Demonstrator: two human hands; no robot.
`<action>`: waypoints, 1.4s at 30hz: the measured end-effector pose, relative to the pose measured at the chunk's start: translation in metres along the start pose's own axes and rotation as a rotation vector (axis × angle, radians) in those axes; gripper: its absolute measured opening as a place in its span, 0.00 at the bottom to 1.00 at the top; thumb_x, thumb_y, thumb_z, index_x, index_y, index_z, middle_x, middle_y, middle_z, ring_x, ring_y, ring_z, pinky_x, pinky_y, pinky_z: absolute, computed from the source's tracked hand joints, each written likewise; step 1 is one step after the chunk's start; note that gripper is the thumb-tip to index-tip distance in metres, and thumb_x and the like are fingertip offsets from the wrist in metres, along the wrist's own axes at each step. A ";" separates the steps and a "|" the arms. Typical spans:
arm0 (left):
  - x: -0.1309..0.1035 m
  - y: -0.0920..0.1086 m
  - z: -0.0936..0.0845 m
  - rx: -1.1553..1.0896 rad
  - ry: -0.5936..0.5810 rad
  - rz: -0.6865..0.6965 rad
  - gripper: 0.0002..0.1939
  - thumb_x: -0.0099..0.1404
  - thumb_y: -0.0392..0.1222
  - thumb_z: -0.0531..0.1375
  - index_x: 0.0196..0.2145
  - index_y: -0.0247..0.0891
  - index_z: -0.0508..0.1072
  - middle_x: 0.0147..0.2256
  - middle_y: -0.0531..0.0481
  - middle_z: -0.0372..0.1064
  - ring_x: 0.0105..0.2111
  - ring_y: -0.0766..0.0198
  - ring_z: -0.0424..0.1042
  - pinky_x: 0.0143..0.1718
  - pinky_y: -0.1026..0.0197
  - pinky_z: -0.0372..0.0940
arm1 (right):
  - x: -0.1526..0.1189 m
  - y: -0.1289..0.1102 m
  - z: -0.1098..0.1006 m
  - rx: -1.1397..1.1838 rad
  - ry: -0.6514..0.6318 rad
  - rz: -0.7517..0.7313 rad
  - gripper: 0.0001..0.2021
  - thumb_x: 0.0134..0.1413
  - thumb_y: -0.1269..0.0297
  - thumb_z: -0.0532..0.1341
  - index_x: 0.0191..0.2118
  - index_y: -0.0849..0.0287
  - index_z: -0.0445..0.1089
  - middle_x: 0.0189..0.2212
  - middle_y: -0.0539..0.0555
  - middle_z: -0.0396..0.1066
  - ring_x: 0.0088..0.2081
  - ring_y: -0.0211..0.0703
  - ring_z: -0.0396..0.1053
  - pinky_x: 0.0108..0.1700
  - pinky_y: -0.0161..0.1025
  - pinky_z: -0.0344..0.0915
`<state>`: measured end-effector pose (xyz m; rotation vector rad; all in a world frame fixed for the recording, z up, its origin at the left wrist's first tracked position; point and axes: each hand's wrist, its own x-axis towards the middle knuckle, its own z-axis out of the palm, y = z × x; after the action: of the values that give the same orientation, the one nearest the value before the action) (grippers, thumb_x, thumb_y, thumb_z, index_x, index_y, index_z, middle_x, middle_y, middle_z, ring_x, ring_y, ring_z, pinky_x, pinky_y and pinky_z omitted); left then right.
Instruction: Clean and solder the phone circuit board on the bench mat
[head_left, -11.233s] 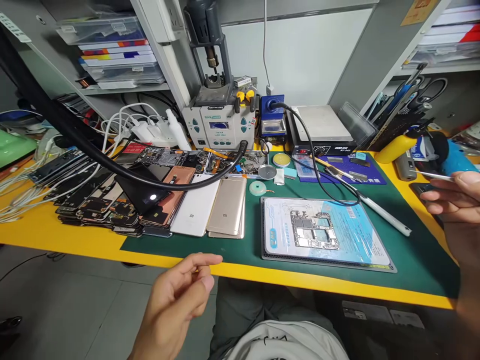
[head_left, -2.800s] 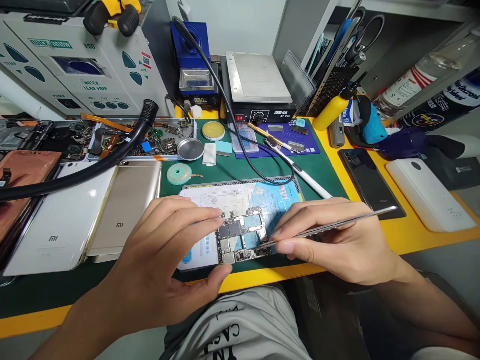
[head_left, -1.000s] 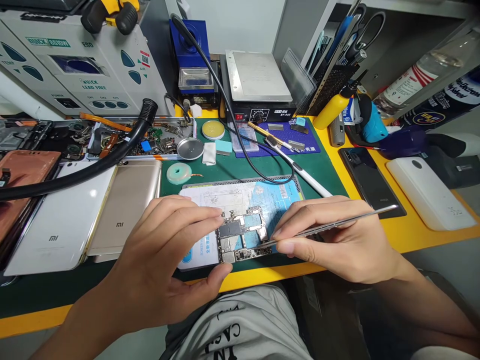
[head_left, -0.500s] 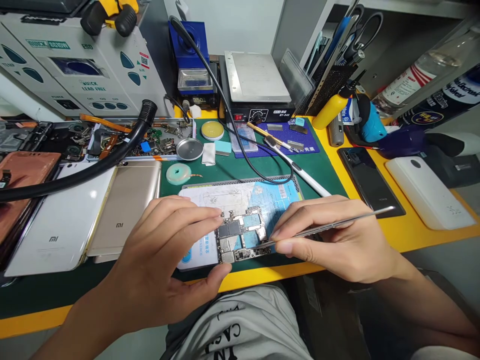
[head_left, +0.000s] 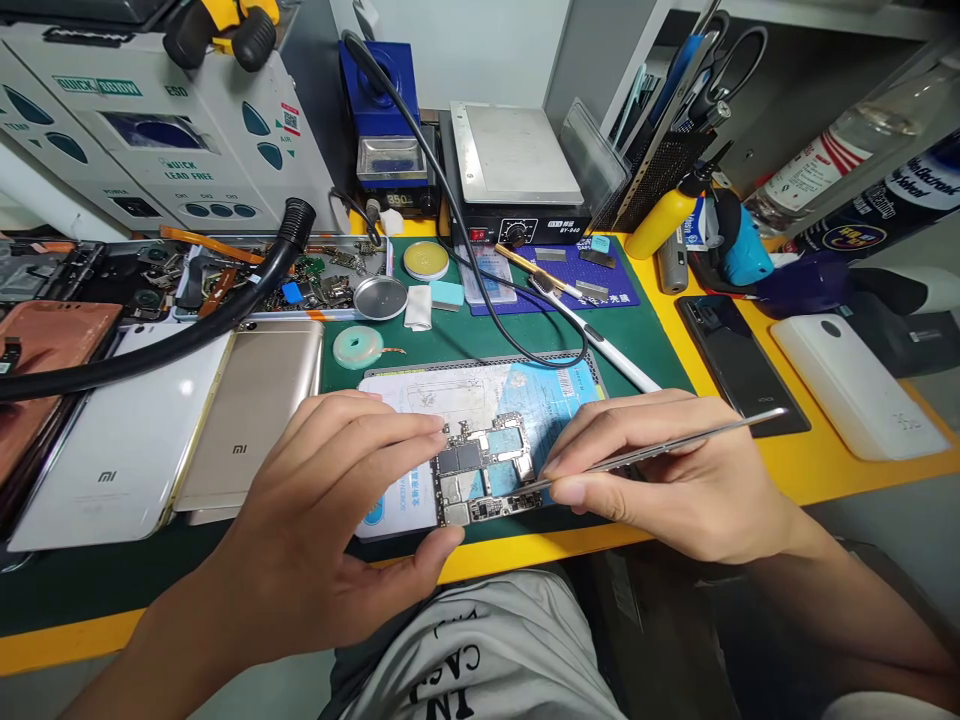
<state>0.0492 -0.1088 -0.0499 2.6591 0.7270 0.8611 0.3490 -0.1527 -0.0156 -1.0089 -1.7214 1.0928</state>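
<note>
A phone circuit board (head_left: 459,458) lies on a white and blue printed sheet (head_left: 431,395) at the centre. My left hand (head_left: 337,510) spans the board's left side, fingertips at its upper left corner and thumb at its lower left corner, holding it between them. Thin metal tweezers (head_left: 675,444) are pinched between the thumb and fingers of my right hand (head_left: 660,480). Their tip reaches the board's lower right part; whether a tiny part is between the prongs cannot be made out.
A black hose (head_left: 225,325) crosses the left side above phones (head_left: 240,430) and a parts tray. A black cable loops behind the sheet, beside a white-handled tool (head_left: 619,350). Behind stand a hot plate (head_left: 517,155) and a soldering station. A black phone (head_left: 739,365) lies at right.
</note>
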 end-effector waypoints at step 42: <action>0.000 0.000 -0.001 0.018 -0.002 0.001 0.20 0.74 0.41 0.68 0.60 0.35 0.73 0.54 0.41 0.79 0.57 0.51 0.72 0.65 0.46 0.67 | 0.000 0.000 0.000 -0.009 -0.006 0.020 0.02 0.64 0.74 0.76 0.38 0.64 0.87 0.33 0.56 0.87 0.32 0.42 0.83 0.35 0.35 0.79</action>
<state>0.0488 -0.1087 -0.0491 2.6757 0.7367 0.8563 0.3486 -0.1529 -0.0154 -1.0316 -1.7253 1.1025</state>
